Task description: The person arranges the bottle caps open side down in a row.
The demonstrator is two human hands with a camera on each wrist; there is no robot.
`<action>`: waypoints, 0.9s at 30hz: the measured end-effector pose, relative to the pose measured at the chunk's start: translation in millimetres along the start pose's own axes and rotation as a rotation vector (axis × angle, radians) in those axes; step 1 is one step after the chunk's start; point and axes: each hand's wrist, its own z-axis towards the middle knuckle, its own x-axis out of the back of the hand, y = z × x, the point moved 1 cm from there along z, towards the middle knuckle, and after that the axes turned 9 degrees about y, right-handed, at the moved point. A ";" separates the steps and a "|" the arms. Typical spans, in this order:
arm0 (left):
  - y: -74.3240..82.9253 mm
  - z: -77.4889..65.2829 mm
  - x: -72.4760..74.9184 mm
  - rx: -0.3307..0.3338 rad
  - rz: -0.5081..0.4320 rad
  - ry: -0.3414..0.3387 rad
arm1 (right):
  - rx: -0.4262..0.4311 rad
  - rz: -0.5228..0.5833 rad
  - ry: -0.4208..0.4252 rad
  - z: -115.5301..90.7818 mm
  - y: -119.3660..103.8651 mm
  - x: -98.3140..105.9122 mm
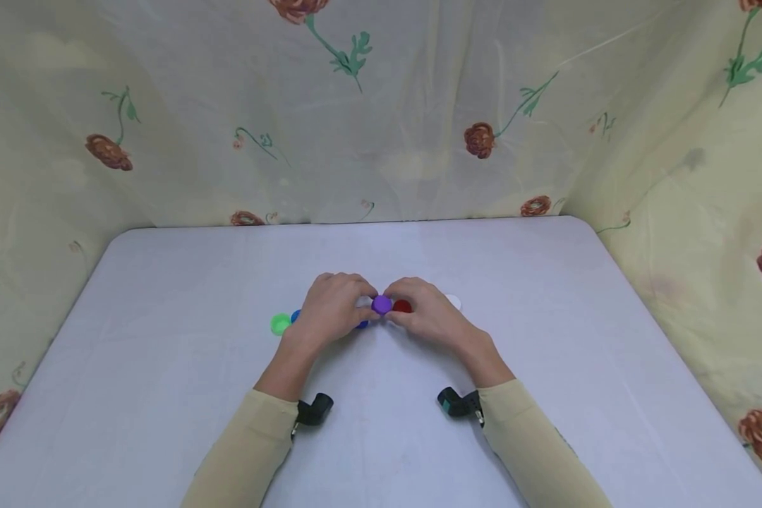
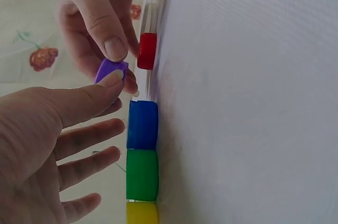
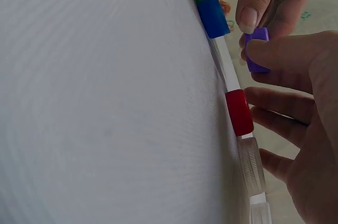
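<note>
A purple bottle cap (image 1: 382, 305) is held between both hands, just above the white-covered table. My left hand (image 1: 331, 307) pinches one side of it with the thumb and forefinger, the other fingers spread loosely. From the opposite side, my right hand (image 1: 433, 312) pinches the same cap between thumb and fingers. A red cap (image 3: 240, 112) stands on the table beneath the right hand's fingers. Beneath the left hand, a blue cap (image 2: 142, 124), a green cap (image 2: 142, 174) and a yellow cap (image 2: 142, 213) line up, with a gap between blue and red.
Clear ridged caps (image 3: 252, 166) continue the row past the red one. At its left end lies a light green cap (image 1: 280, 324) beside a partly hidden blue cap (image 1: 295, 315). Flower-patterned cloth (image 1: 406, 176) hangs behind the table (image 1: 381, 437) and along its sides.
</note>
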 end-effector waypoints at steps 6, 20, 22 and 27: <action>1.1 0.2 -3.7 -0.008 0.005 -0.033 | -0.021 -0.011 -0.018 -0.8 4.0 -1.4; 2.5 2.7 -12.3 0.004 0.043 -0.058 | -0.045 -0.110 -0.031 -1.5 2.1 -2.9; 4.0 2.8 -12.9 0.008 0.039 -0.058 | -0.049 -0.126 -0.034 -1.3 3.5 -3.5; 7.4 1.8 -12.1 0.019 0.031 -0.059 | -0.061 -0.141 -0.040 -1.8 5.0 -3.9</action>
